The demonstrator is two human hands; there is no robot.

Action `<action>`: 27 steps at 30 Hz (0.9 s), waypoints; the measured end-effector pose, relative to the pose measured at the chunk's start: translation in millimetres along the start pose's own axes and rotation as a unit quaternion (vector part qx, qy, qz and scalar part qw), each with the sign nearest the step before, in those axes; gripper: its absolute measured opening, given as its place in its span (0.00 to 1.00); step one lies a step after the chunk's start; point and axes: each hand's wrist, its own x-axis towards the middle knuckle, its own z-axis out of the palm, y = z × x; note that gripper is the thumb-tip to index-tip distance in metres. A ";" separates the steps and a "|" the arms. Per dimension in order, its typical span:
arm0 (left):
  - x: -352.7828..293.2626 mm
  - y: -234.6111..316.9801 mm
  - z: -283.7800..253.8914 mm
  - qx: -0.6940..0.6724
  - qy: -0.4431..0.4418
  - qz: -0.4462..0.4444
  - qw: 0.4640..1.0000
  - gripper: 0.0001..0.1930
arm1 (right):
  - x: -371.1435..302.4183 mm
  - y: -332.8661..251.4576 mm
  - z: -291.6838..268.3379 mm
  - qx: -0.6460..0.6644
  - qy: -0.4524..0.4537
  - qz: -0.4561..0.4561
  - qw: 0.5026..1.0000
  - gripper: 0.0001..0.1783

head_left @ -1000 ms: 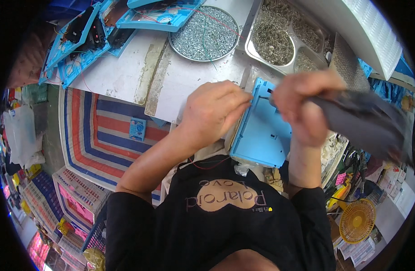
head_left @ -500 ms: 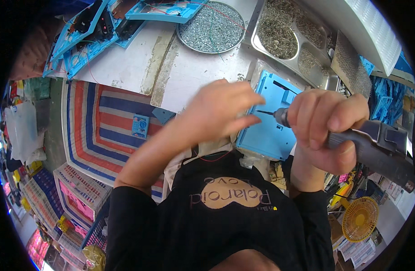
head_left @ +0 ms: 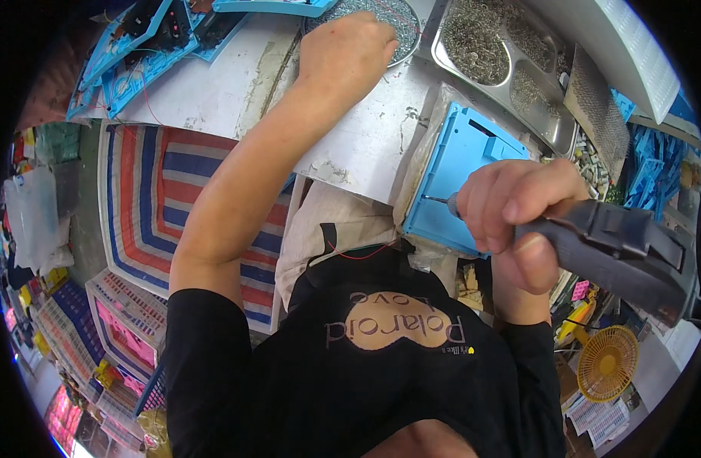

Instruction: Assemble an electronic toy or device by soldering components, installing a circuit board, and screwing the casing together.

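Observation:
My left hand (head_left: 346, 57) reaches over the round metal tray (head_left: 409, 53) of small silver screws at the far side. Its fingers are bent and closed, with the fingertips against the screws; what they pinch is hidden. In my right hand (head_left: 518, 217) is a dark electric screwdriver (head_left: 613, 244), its body lying toward the right. The thin bit points left, its tip at the left part of a light-blue plastic panel (head_left: 449, 172). That panel lies tilted on the worktop near its front edge, partly covered by my right hand.
A steel tray (head_left: 508, 91) with compartments of small metal parts stands at the back right, beside a perforated metal sheet (head_left: 594, 114). Wired blue housings (head_left: 144, 72) lie at the far left of the white worktop (head_left: 350, 149). Striped cloth (head_left: 190, 164) lines a bin below.
My left hand has moved away from the screwdriver bit, up and left to the screw tray. The screwdriver has shifted slightly left and down over the panel.

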 end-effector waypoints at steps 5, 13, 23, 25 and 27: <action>-0.8 -1.1 7.3 0.025 0.004 -0.011 1.000 0.08 | 3.1 6.4 4.0 -0.065 -0.049 -0.032 0.996 0.16; -42.9 29.3 -40.8 -0.184 0.033 0.040 0.982 0.08 | 7.0 12.6 -7.1 -0.046 -0.071 -0.050 0.995 0.12; -107.0 59.3 -50.2 -0.331 -0.051 -0.016 0.942 0.06 | 1.4 5.4 7.8 -0.049 -0.021 -0.001 0.999 0.17; -113.0 60.2 -46.9 -0.333 -0.033 -0.010 0.942 0.05 | 3.2 14.7 5.0 -0.075 -0.053 -0.020 0.996 0.14; -118.3 61.8 -43.1 -0.341 -0.008 0.003 0.940 0.06 | 4.9 16.3 1.1 -0.088 -0.083 -0.035 0.992 0.12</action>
